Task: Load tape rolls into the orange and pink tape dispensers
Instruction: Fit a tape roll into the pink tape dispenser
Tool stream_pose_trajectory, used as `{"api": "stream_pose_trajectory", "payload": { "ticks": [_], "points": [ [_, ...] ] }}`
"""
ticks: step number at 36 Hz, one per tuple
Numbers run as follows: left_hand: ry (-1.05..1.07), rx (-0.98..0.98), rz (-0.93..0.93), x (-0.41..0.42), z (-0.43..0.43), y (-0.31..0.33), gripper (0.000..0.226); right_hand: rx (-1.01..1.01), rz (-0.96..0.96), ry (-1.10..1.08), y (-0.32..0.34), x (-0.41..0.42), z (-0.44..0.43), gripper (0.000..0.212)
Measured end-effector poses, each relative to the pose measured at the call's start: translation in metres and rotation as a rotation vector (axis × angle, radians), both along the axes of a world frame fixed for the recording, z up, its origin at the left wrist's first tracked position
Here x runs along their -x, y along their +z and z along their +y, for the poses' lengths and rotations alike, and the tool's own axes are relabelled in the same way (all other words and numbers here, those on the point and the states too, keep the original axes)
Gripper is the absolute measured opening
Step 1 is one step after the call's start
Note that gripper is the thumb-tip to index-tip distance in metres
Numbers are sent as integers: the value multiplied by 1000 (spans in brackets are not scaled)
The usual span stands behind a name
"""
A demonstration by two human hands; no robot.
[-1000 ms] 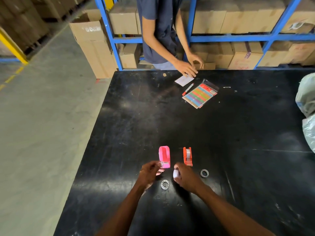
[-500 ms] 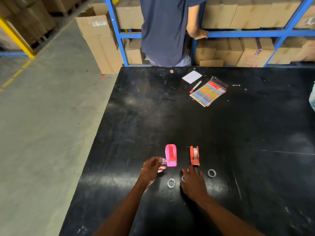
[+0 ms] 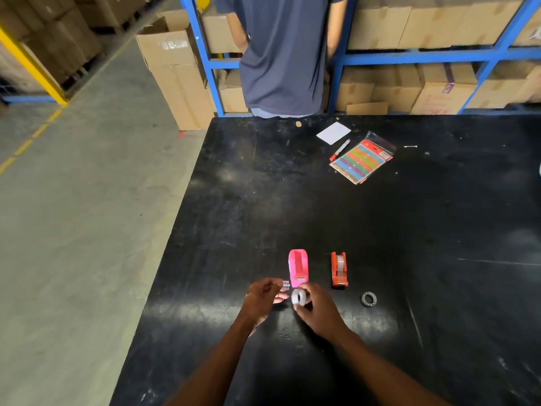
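Note:
The pink tape dispenser (image 3: pixel 298 268) stands on the black table (image 3: pixel 409 230) with its slot showing no roll. To its right the orange tape dispenser (image 3: pixel 339 269) holds a clear roll. My left hand (image 3: pixel 262 297) pinches a small clear plastic spool core (image 3: pixel 286 284) just left of the pink dispenser's near end. My right hand (image 3: pixel 317 310) holds a whitish tape roll (image 3: pixel 298 297) upright, close to the core. Another tape roll (image 3: pixel 368 298) lies flat on the table to the right.
At the far side lie a white card (image 3: pixel 333 132), a red pen (image 3: pixel 339 150) and a packet of coloured strips (image 3: pixel 361 161). A person in a dark blue shirt (image 3: pixel 284 54) stands at the table's far edge, facing blue shelving (image 3: pixel 409 55) stacked with cartons. The table's left edge drops to the concrete floor (image 3: pixel 73 230).
My right hand has lifted a tape roll off the table and brought it up beside the core in my left hand. The person opposite has turned away toward the shelves.

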State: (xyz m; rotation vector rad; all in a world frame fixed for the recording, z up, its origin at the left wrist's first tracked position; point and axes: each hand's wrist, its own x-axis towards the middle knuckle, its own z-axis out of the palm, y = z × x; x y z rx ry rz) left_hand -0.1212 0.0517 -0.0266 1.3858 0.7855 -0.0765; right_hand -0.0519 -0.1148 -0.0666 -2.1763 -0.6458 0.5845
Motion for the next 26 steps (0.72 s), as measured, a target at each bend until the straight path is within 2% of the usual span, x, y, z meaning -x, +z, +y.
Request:
{"api": "stream_pose_trajectory", "payload": {
  "ticks": [3,7,17,26],
  "points": [
    [-23,0,3,-3,-5,3,15,-133,124,-67,16,-14,-2,39],
    [-73,-11,-16,-9,-16,6,17,-139,211,-4,33,-24,-6,41],
    [-93,-64,-44,-14,-25,7,22,-236,264,-58,47,-26,-17,40],
    [-75,7,-87,-15,-33,18,17,-307,248,-69,64,-22,-16,34]
  ]
}}
